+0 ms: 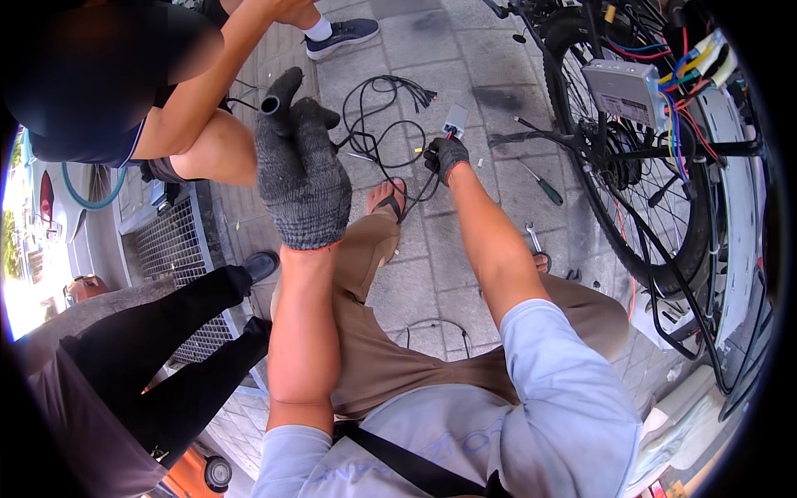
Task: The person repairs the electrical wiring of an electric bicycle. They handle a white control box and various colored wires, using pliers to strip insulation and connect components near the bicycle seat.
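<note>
your left hand (303,187), in a dark grey knitted glove, is raised closest to the camera, its fingers bunched upward; whether they pinch anything cannot be told. beyond it, your gloved right hand (447,158) is closed around thin red and dark wires (450,135) running from a small grey box (456,117) on the paving ahead of you. loops of black cable (411,85) lie just left of that hand. to its right are a green-handled screwdriver (550,192), a wrench (533,237) and a bicycle wheel (558,51).
</note>
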Motion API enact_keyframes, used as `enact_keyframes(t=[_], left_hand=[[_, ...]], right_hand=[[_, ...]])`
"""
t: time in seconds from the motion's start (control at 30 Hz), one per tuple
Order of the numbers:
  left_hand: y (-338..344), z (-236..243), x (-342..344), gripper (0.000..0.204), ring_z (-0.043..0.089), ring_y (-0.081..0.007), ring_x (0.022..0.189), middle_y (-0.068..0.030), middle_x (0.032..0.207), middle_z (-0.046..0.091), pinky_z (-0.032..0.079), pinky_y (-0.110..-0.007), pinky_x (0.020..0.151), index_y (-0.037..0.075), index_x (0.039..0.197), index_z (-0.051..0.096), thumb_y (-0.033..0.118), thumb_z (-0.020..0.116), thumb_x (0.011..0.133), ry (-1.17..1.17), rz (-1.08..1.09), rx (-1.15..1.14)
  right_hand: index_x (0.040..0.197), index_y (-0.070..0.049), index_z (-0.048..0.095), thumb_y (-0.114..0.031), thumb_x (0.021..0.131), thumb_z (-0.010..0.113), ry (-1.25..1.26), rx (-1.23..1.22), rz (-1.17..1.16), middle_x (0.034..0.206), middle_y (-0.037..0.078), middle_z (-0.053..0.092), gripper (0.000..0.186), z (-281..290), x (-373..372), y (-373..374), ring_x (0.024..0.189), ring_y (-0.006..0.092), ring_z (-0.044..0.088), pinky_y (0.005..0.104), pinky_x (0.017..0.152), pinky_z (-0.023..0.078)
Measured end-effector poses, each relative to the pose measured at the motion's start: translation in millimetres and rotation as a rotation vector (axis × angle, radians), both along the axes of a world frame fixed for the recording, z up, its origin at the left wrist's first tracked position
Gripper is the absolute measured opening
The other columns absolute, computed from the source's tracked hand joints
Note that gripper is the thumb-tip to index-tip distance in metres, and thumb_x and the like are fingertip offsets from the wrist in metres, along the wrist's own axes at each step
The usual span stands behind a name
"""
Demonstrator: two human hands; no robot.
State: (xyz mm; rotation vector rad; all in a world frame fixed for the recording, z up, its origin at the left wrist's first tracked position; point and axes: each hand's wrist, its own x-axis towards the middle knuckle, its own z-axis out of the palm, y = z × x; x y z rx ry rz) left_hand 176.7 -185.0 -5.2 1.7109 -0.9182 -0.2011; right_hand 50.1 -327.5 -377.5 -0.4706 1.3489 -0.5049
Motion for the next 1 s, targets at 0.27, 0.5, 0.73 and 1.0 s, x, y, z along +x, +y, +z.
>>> enact_keyframes(t=[0.27,0.5,0.73,1.0], left_hand=[[-3.2,3.4,7.1,0.033,0.058,-0.0069,0.069,-0.0065,0.089,0.071,0.048,-0.024,0.062,0.001,0.141,0.054,0.01,0.045,0.11,-0.033,0.01,-0.051],[-10.4,-3.5,0.8,0.033,0.064,-0.0064,0.086,-0.0064,0.1,0.071,0.05,-0.022,0.075,0.004,0.138,0.059,0.006,0.053,0.106,0.072,-0.024,-0.123],[-21.4,-14.1,-2.9,0.029,0.066,-0.0131,0.09,-0.0082,0.101,0.071,0.053,-0.029,0.084,0.005,0.133,0.064,0.006,0.058,0.104,-0.148,-0.164,-0.098],[5.9,-28.1,-34.1,0.039,0.07,-0.0373,0.102,-0.0199,0.108,0.071,0.055,-0.047,0.087,0.011,0.126,0.067,0.009,0.061,0.088,-0.5,-0.847,0.91]], right_hand=[[0.123,-0.007,0.062,-0.013,0.093,0.062,0.128,-0.065,0.197,0.099,0.014,0.068,0.031,-29.3,-1.0,30.1,0.079,0.0271,0.073,0.0431,0.06,0.058],[0.126,0.003,0.068,-0.031,0.085,0.067,0.638,-0.47,0.812,0.125,0.025,0.071,0.053,-56.0,-75.6,149.1,0.116,0.0394,0.067,0.041,0.1,0.052],[0.124,-0.015,0.071,-0.057,0.088,0.07,0.057,0.311,1.991,0.107,0.009,0.071,0.056,76.4,-136.9,298.5,0.087,0.0254,0.069,0.0506,0.07,0.06],[0.123,-0.013,0.071,-0.051,0.089,0.068,-0.21,0.496,2.034,0.115,0.012,0.072,0.051,28.2,-184.7,394.4,0.096,0.0291,0.07,0.0519,0.077,0.059]])
